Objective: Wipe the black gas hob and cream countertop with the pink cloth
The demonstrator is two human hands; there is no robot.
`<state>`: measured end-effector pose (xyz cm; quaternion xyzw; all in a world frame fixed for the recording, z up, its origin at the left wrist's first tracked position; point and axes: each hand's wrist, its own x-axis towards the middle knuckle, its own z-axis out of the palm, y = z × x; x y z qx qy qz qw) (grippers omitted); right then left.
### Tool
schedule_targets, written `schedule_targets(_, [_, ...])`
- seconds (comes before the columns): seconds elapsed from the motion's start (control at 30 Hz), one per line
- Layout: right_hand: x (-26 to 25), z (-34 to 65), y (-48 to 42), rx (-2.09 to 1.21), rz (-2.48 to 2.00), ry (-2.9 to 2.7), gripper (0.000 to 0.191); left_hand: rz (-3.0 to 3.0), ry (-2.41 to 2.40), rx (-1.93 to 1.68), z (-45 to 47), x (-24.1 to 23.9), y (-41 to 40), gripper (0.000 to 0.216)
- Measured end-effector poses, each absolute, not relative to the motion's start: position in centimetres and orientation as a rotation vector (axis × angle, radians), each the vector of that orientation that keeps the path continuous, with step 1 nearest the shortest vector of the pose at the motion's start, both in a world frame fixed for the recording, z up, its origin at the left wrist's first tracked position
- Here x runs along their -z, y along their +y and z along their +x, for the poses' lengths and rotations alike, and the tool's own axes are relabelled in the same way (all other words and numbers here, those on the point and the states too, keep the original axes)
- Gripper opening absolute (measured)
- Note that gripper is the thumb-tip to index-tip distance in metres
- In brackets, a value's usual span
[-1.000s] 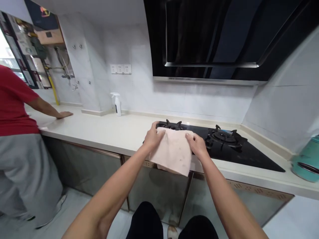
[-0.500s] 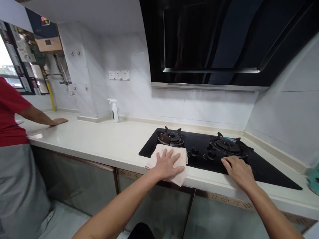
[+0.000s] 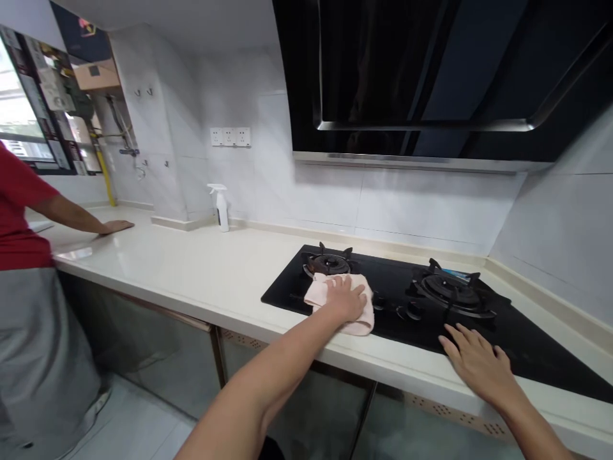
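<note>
My left hand [image 3: 342, 299] presses flat on a folded pale pink cloth [image 3: 361, 326], which lies on the front of the black glass gas hob [image 3: 287, 295] below the left burner [image 3: 328, 262]. My right hand [image 3: 474, 364] rests empty, fingers spread, on the glass near its front edge. It is closest to the right burner [image 3: 453, 289] and the control knobs [image 3: 409, 312]. Part of the cloth is hidden under my left palm.
A cream countertop [image 3: 167, 262] runs left from the hob, with a white spray bottle [image 3: 221, 208] against the wall. A person in a red shirt [image 3: 16, 211] rests a hand [image 3: 117, 226] on it. A black range hood [image 3: 407, 83] hangs above.
The cloth, held by both hands a second ago, is now folded smaller under my left hand alone, further left on the hob. My right hand has let go and moved right.
</note>
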<state>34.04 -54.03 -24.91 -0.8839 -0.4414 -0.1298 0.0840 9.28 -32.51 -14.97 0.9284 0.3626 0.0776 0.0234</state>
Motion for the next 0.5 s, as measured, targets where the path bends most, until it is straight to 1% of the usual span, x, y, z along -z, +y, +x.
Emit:
schedule_targets(0.17, [24.8, 34.6, -54.2, 0.299, -2.654, -1.303, 0.089, 2.851, 1.123, -0.272, 9.1, 15.8, -34.7, 0.061])
schedule_targets(0.3, [24.8, 35.1, -54.5, 0.243, -2.628, -1.337, 0.093, 2.905, 0.923, -0.32, 5.1, 16.7, -35.3, 0.063])
schedule_targets(0.37, [25.4, 35.8, -54.6, 0.229, -2.614, -1.337, 0.092, 2.907, 0.912, -0.321, 2.2, 16.6, -34.1, 0.065])
schedule_targets(0.5, [27.7, 37.8, -54.5, 0.325, -2.474, -1.297, 0.081, 2.819, 1.176, -0.251, -4.7, 15.5, -29.1, 0.073])
